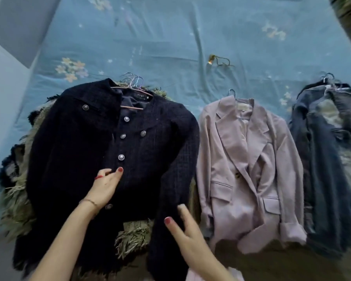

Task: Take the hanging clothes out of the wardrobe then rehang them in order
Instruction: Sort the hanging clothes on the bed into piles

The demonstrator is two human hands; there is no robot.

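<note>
The navy tweed jacket [114,151] lies face up on the bed [170,37], on its wire hanger [130,98], topmost on a pile that includes a fringed green garment [18,199]; several hanger hooks [133,79] bunch at the collar. Its weave is coarse and nubbly, with round metal buttons down the front. The left hand [104,186] rests on the placket, fingers lightly bent, apparently smoothing or steadying it. The right hand [183,230] lies with fingers extended on the jacket's sleeve near the hem, gripping nothing. Beside it a smooth mauve blazer [249,169] lies on its own hanger, then a denim jacket [322,159] with frayed edges. The separate laying-out suggests sorting before rehanging. A small gold cord [219,60] lies further up the bed.
</note>
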